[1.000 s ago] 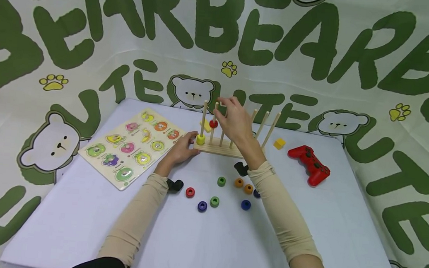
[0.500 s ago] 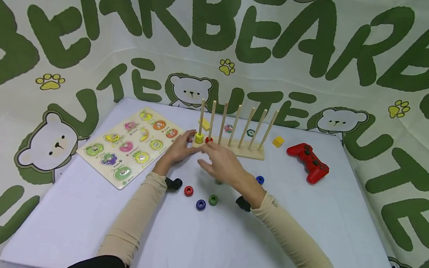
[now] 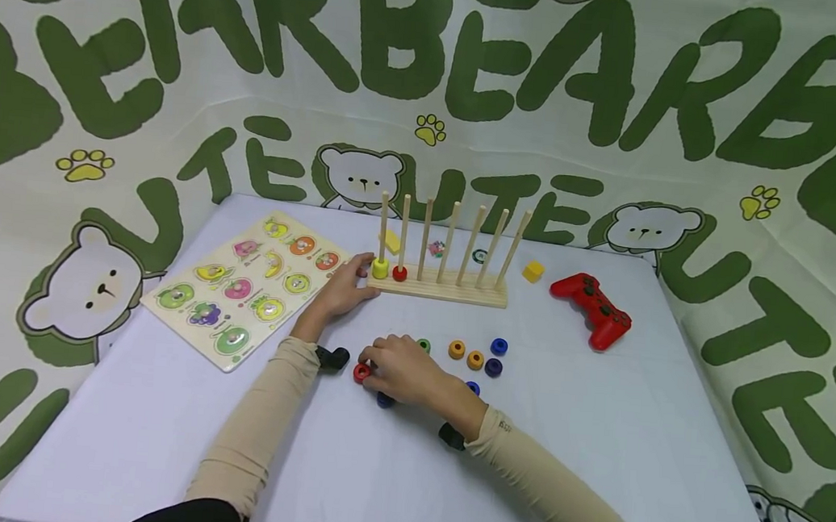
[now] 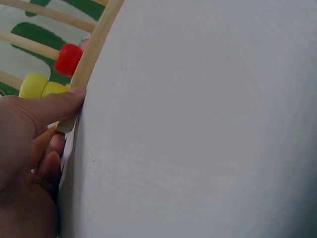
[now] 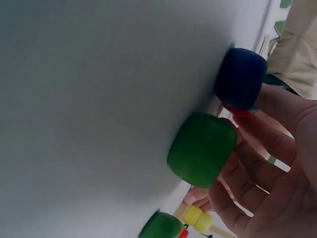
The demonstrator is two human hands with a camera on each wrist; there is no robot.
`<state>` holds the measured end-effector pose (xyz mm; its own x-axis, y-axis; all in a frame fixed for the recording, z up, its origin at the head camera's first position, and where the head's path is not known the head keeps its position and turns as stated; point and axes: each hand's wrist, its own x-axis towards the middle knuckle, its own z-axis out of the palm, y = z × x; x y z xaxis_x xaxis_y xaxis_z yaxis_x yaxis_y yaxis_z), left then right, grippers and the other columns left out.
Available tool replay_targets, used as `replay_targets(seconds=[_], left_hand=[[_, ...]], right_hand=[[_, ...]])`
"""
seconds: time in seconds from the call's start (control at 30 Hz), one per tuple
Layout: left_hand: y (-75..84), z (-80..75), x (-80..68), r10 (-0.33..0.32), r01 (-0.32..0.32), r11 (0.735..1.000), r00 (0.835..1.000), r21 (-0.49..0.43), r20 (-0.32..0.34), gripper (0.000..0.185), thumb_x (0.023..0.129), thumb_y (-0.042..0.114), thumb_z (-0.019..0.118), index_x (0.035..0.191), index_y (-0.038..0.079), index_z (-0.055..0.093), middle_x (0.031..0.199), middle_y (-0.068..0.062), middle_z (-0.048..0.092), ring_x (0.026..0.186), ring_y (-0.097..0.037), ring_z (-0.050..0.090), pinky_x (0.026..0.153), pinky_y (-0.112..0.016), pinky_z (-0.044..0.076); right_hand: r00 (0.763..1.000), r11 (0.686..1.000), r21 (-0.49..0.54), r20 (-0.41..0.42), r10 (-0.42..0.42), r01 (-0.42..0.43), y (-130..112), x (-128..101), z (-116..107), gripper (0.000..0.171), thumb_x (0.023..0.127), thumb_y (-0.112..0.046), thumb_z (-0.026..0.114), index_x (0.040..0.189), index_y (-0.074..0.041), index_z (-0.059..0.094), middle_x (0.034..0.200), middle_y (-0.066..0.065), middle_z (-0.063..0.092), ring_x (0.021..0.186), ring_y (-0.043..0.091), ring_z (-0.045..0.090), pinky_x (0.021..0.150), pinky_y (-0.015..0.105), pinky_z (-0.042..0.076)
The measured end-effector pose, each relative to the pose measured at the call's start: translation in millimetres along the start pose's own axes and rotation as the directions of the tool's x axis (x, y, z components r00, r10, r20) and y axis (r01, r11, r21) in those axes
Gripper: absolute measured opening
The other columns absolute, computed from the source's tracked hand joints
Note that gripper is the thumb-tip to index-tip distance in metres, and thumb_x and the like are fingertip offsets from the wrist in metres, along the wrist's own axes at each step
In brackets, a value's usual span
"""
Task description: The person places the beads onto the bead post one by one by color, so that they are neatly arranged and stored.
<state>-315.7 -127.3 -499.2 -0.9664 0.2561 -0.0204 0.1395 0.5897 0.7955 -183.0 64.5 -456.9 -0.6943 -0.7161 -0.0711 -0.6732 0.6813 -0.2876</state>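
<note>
Near half of the white table [image 3: 593, 467]: open cloth, nothing in my way. Middle: loose rings [image 3: 475, 359] scattered to the right of my right hand [image 3: 399, 369], narrow gaps between them. Far centre: peg rack [image 3: 441, 287] bars the way, upright pegs closely spaced; my left hand [image 3: 343, 288] blocks its left end. Far left: puzzle board [image 3: 249, 285]. Far right: red controller [image 3: 592, 310], yellow cube [image 3: 532, 271].

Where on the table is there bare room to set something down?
The near part of the table, between the sleeves, is bare, and so is the strip right of the red controller. It is crowded around the loose rings before the peg rack.
</note>
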Motion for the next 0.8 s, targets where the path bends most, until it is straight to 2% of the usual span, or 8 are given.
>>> replay_targets(seconds=[0.17, 0.27, 0.37, 0.43, 0.5, 0.6, 0.7, 0.8], left_hand=[[-0.3, -0.2, -0.4, 0.001, -0.001, 1.0, 1.0, -0.001, 0.0, 0.077, 0.1, 0.013, 0.075, 0.165, 0.006, 0.035, 0.148, -0.022, 0.054, 0.133, -0.035, 0.052, 0.116, -0.054, 0.039], [-0.8, 0.2, -1.3, 0.002, -0.002, 1.0, 1.0, -0.005, -0.001, 0.077, 0.099, 0.013, 0.075, 0.165, 0.006, 0.035, 0.147, -0.023, 0.054, 0.132, -0.036, 0.052, 0.115, -0.055, 0.039], [-3.1, 0.0, -1.9, -0.008, 0.008, 1.0, 1.0, -0.005, 0.0, 0.076, 0.099, 0.013, 0.075, 0.164, 0.006, 0.036, 0.145, -0.024, 0.055, 0.131, -0.037, 0.052, 0.114, -0.056, 0.04], [-5.1, 0.2, -2.2, -0.015, 0.015, 1.0, 1.0, -0.002, 0.007, 0.076, 0.099, 0.013, 0.074, 0.164, 0.006, 0.036, 0.147, -0.024, 0.055, 0.132, -0.038, 0.052, 0.115, -0.056, 0.04], [-6.8, 1.2, -2.3, -0.024, 0.024, 1.0, 1.0, -0.004, 0.016, 0.076, 0.1, 0.014, 0.074, 0.165, 0.007, 0.036, 0.151, -0.022, 0.054, 0.133, -0.037, 0.052, 0.115, -0.055, 0.04], [-7.3, 2.9, -2.2, -0.027, 0.027, 1.0, 1.0, -0.011, 0.016, 0.077, 0.099, 0.015, 0.075, 0.165, 0.009, 0.037, 0.15, -0.021, 0.054, 0.132, -0.035, 0.052, 0.115, -0.055, 0.04], [-6.8, 3.5, -1.3, -0.028, 0.028, 0.999, 1.0, -0.014, -0.003, 0.076, 0.098, 0.014, 0.077, 0.164, 0.01, 0.039, 0.14, -0.02, 0.057, 0.125, -0.034, 0.052, 0.11, -0.054, 0.042], [-6.9, 3.3, 1.0, -0.011, 0.011, 1.0, 1.0, -0.005, -0.017, 0.076, 0.098, 0.014, 0.077, 0.164, 0.008, 0.039, 0.134, -0.02, 0.058, 0.121, -0.033, 0.053, 0.107, -0.052, 0.044]], right_hand=[[0.999, 1.0, 0.025, -0.053, -0.002, 0.003, 4.0, 0.3, -5.8, 0.028, 0.099, -0.03, 0.079, 0.122, -0.015, 0.078, 0.109, -0.003, 0.075, 0.1, 0.014, 0.066, 0.094, 0.036, 0.053], [0.989, 0.997, 0.077, -0.15, -0.004, 0.016, 12.0, 0.1, -21.1, 0.028, 0.098, -0.025, 0.08, 0.122, -0.012, 0.078, 0.111, 0.0, 0.078, 0.103, 0.019, 0.07, 0.095, 0.038, 0.055], [0.963, 0.99, 0.137, -0.27, 0.025, 0.013, 22.7, 3.7, -45.6, 0.028, 0.098, -0.021, 0.08, 0.124, -0.009, 0.076, 0.113, 0.003, 0.077, 0.105, 0.022, 0.072, 0.093, 0.038, 0.057], [0.934, 0.985, 0.172, -0.351, 0.063, -0.001, 30.1, 7.9, -64.5, 0.029, 0.099, -0.02, 0.079, 0.125, -0.008, 0.075, 0.114, 0.005, 0.077, 0.102, 0.023, 0.071, 0.087, 0.036, 0.058], [0.896, 0.977, 0.211, -0.429, 0.115, -0.024, 37.0, 13.1, -83.6, 0.03, 0.099, -0.017, 0.079, 0.127, -0.006, 0.074, 0.117, 0.007, 0.076, 0.099, 0.023, 0.07, 0.08, 0.033, 0.058], [0.82, 0.967, 0.251, -0.544, 0.179, -0.044, 45.7, 23.0, -109.3, 0.033, 0.099, -0.014, 0.078, 0.13, -0.003, 0.073, 0.119, 0.011, 0.075, 0.092, 0.025, 0.069, 0.073, 0.032, 0.055], [0.742, 0.966, 0.25, -0.636, 0.211, -0.061, 50.8, 34.1, -128.0, 0.036, 0.1, -0.013, 0.077, 0.132, -0.001, 0.071, 0.119, 0.014, 0.074, 0.088, 0.026, 0.068, 0.069, 0.032, 0.055], [0.685, 0.971, 0.218, -0.692, 0.227, -0.101, 54.3, 44.6, -139.2, 0.035, 0.1, -0.015, 0.077, 0.132, -0.001, 0.071, 0.118, 0.014, 0.072, 0.082, 0.026, 0.066, 0.067, 0.033, 0.055]])
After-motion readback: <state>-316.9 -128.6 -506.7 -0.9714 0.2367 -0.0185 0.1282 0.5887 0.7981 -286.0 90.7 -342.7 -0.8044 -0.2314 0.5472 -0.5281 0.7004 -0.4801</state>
